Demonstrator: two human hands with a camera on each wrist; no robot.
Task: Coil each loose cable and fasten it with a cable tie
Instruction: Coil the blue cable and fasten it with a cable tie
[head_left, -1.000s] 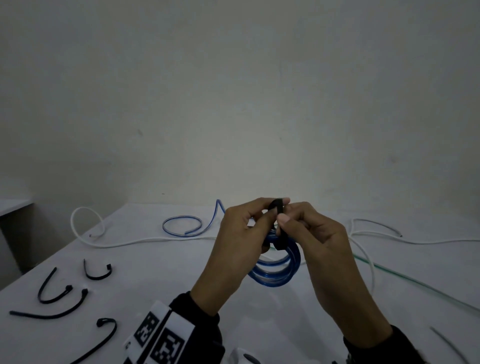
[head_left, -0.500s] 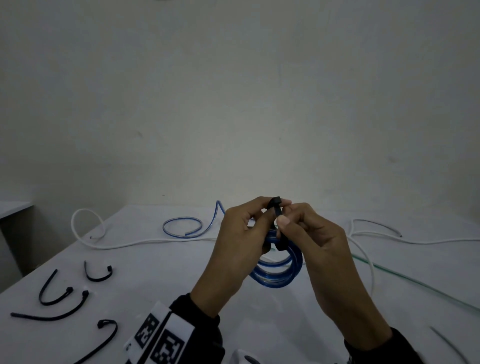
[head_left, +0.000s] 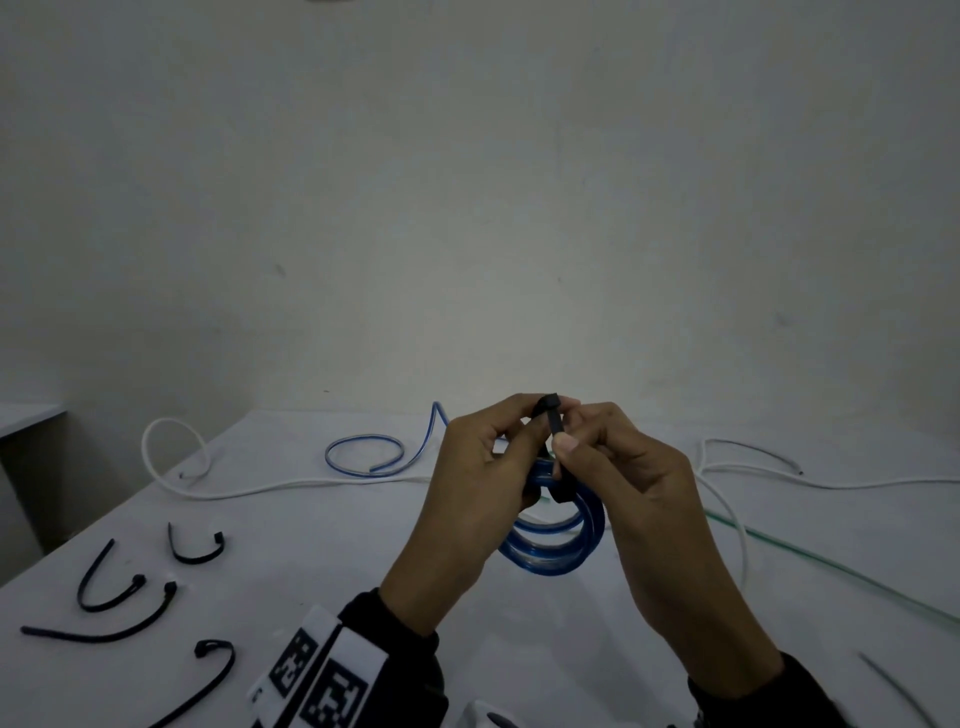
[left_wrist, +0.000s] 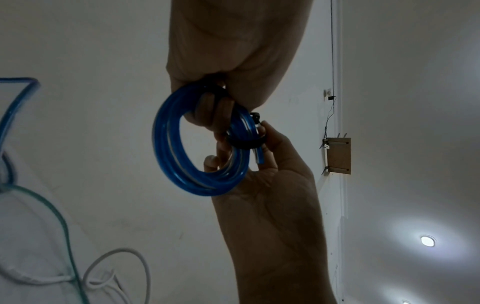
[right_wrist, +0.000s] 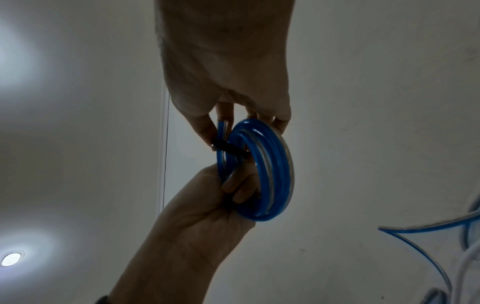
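Observation:
A blue cable coil (head_left: 563, 551) hangs above the white table (head_left: 311, 561), held between both hands. My left hand (head_left: 522, 431) has its fingers hooked through the coil (left_wrist: 179, 148) and its thumb and forefinger at the head of a black cable tie (head_left: 554, 434). My right hand (head_left: 566, 436) pinches the tie's strap just below the head. The tie's band (left_wrist: 245, 144) wraps round the coil's strands, as the right wrist view shows on the coil (right_wrist: 272, 170) at the band (right_wrist: 231, 149). The cable's cut end (left_wrist: 258, 157) sticks out beside the band.
Several spare black cable ties (head_left: 197, 551) lie at the table's left front. A loose blue cable (head_left: 363, 457) and a white cable (head_left: 171, 457) lie at the back left. More white cable (head_left: 779, 470) and a thin green one (head_left: 831, 577) run across the right side.

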